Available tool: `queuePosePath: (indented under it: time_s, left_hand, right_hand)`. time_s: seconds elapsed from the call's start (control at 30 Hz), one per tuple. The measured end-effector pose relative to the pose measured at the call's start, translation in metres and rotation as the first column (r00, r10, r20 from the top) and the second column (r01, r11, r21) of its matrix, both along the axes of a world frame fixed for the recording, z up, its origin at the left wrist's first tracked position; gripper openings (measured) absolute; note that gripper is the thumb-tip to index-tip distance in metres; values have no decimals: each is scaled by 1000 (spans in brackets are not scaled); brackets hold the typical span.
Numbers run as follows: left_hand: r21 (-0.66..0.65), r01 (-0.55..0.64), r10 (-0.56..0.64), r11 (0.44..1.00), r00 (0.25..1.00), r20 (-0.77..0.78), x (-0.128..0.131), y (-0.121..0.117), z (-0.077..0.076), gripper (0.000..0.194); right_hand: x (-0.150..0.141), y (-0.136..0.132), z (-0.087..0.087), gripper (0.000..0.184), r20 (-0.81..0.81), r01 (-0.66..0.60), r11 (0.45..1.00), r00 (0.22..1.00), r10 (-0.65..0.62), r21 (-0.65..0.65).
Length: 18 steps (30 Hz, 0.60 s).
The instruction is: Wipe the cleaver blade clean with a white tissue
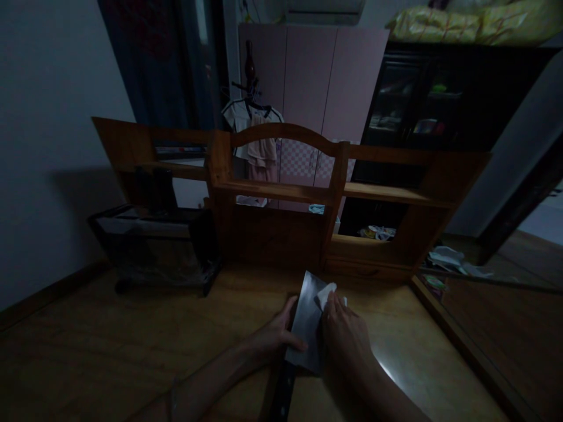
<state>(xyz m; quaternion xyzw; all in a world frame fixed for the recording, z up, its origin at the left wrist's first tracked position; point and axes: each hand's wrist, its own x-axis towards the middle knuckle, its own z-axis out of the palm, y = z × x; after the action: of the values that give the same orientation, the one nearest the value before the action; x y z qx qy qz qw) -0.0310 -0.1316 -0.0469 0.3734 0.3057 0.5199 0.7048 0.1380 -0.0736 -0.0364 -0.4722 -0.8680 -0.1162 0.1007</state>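
Note:
A cleaver [308,322] with a broad metal blade and a dark handle is held over the wooden desk, its handle toward me. My left hand [284,334] grips the blade from the left, thumb lying across its face near the handle and fingers behind the spine side. In my right hand [345,328] is a folded white tissue or cloth [325,295], pressed against the right part of the blade near its far end. The right fingertips are bunched on the white piece. The fingers behind the blade are partly hidden.
A wooden shelf unit [281,190] stands along the back of the desk [176,340]. At the left is a dark glass-fronted box [153,249]. A raised wooden edge [453,346] borders the right side. Clothes [261,135] hang beyond, before pink cabinets [308,82].

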Motion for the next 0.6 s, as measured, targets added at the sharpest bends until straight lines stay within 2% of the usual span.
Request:
queuePosePath:
  time_s: [0.1, 0.2, 0.27, 0.33, 0.43, 0.5, 0.6]
  left_hand:
    - [-99, -56, 56, 994, 998, -3, -3, 1, 2, 79]
    - [-201, -76, 85, 977, 996, 34, -8, 1, 0, 58]
    - [-297, -74, 94, 952, 994, 56, -11, 2, -4, 41]
    - [-402, -58, 95, 914, 993, 74, -14, 3, -8, 33]
    - [-478, -40, 111, 878, 986, 122, -15, 4, -10, 31]
    - [-459, -26, 115, 888, 979, 167, -13, 4, -6, 33]
    - [-390, 47, 57, 920, 967, 250, -9, 3, 6, 45]
  right_hand:
    - [-1, 3, -4, 52, -83, -81, 997, 993, 81, 2]
    - [0, 5, -4, 53, -202, -206, 979, 958, 202, 4]
    - [0, 4, -1, 54, -268, -291, 956, 923, 275, -21]
    - [0, 1, 2, 55, -316, -350, 935, 894, 317, -51]
    - [-1, -1, 0, 56, -358, -390, 916, 872, 335, -94]
    - [-1, 0, -3, 57, -373, -397, 910, 868, 329, -122]
    - [-3, 2, -6, 58, -392, -385, 907, 871, 296, -169]
